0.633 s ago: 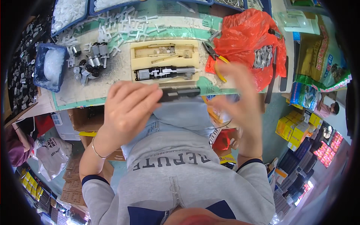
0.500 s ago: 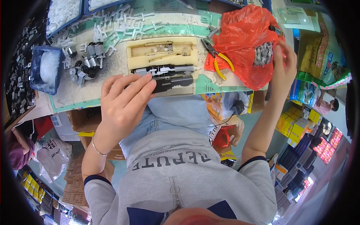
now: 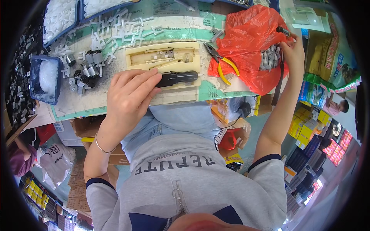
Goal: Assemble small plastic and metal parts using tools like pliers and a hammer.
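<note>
My left hand (image 3: 133, 92) is closed over the near end of a black pistol-shaped plastic shell (image 3: 179, 78). The shell lies in the lower part of a cream moulded holder (image 3: 165, 48), whose upper recess shows several small pale pieces. To the right, my right hand (image 3: 293, 52) is curled at the edge of a red plastic bag (image 3: 246, 36). Its fingers close on a dark rod-like tool (image 3: 283, 30), only partly visible. A long dark strip (image 3: 278, 82) hangs down beside that wrist. Small grey parts (image 3: 269, 58) lie on the bag by the hand.
Pliers with yellow handles (image 3: 223, 65) lie between holder and bag. White plastic pieces (image 3: 133, 34) are scattered at the back, with small motors (image 3: 92, 61) at left. A blue tray (image 3: 32, 79) stands at the left edge; white-filled trays (image 3: 61, 19) stand behind.
One black shell half has moved up over the open grey-and-white mechanism, now covered. My right hand has closed on the dark tool, and the dark strip has come into view.
</note>
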